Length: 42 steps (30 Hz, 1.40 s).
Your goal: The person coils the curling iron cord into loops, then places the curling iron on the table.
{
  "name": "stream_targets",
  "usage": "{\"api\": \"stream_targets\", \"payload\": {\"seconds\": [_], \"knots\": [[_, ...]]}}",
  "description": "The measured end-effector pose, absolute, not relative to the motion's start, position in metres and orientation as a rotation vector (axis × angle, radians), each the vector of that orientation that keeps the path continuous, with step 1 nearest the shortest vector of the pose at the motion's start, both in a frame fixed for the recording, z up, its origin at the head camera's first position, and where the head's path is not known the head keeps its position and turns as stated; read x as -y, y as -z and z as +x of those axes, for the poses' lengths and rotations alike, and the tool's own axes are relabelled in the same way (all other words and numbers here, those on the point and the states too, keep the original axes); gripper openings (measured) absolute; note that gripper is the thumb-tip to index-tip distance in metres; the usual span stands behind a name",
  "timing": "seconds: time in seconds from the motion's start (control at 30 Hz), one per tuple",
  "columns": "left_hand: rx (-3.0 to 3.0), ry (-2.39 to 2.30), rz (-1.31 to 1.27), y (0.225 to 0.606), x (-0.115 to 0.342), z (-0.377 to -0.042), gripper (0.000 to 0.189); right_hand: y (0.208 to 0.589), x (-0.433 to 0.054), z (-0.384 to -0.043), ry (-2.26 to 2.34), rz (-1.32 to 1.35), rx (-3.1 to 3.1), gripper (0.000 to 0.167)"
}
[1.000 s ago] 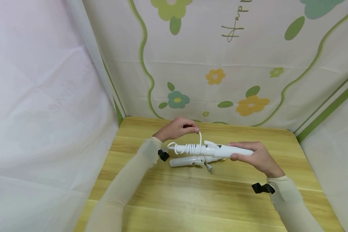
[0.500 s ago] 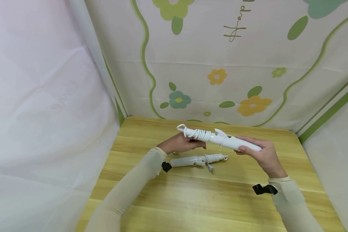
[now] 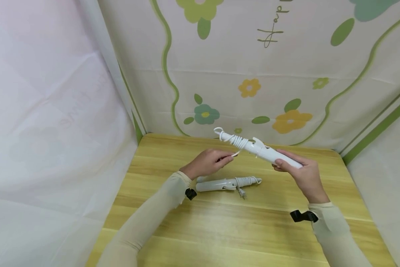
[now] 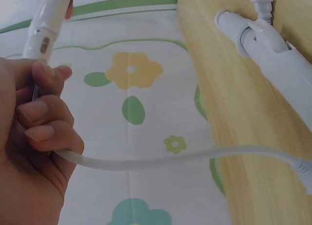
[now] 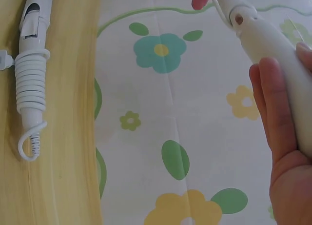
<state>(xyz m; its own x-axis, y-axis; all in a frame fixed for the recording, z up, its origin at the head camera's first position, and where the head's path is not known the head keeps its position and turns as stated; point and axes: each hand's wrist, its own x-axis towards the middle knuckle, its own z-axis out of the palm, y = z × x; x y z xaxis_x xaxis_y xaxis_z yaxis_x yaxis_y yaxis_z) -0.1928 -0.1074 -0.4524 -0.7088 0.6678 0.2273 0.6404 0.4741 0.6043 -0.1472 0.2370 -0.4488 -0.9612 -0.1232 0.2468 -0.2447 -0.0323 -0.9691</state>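
My right hand (image 3: 301, 176) grips the thick end of a white curling iron (image 3: 271, 155), raised above the table and tilted with its cord end up to the left. White cord is coiled several times round its narrower part. My left hand (image 3: 205, 163) pinches a loose stretch of this cord (image 4: 136, 164) with curled fingers. In the left wrist view the cord runs on from the fingers to a white plug end (image 4: 303, 172) at the right edge. A second white curling iron (image 3: 214, 185) lies on the table below, its cord wound neatly, its two-prong plug (image 3: 242, 193) sticking out.
The wood-grain table (image 3: 206, 230) reaches back to a white cloth wall (image 3: 213, 85) printed with flowers. Another cloth wall (image 3: 53, 148) rises on the left, and one on the right (image 3: 386, 159). Black camera mounts sit on both wrists.
The held curling iron has risen and tilted, its cord end going up. My left hand has passed under it with the cord and is now in front, lower and left of the coils.
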Motion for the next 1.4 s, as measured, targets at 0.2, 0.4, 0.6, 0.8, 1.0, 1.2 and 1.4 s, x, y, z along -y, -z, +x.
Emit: {"api": "stream_targets", "payload": {"seconds": [0.2, 0.4, 0.6, 0.8, 1.0, 1.2, 1.4], "knots": [[-2.82, -0.864, 1.177, 0.441, 0.103, -0.193, 0.028, 0.451, -0.233, -0.152, -2.14, 0.302, 2.17, 0.043], [-2.878, -0.745, 1.172, 0.441, 0.102, -0.192, 0.028, 0.454, -0.234, -0.155, -2.155, 0.214, 2.133, 0.049], [-2.933, -0.675, 1.185, 0.439, 0.101, -0.192, 0.028, 0.463, -0.237, -0.159, -2.125, 0.16, 2.175, 0.052], [-2.952, -0.673, 1.315, 0.426, 0.103, -0.196, 0.024, 0.469, -0.241, -0.155, -2.006, 0.187, 2.423, 0.053], [-2.911, -0.619, 1.535, 0.411, 0.107, -0.208, 0.022, 0.468, -0.246, -0.147, -1.85, 0.39, 2.671, 0.047], [-2.699, -0.79, 1.582, 0.403, 0.111, -0.219, 0.018, 0.461, -0.25, -0.137, -1.907, 0.641, 2.693, 0.041], [-2.365, -1.186, 1.355, 0.421, 0.107, -0.221, 0.016, 0.454, -0.252, -0.129, -2.141, 0.861, 2.419, 0.037]]}}
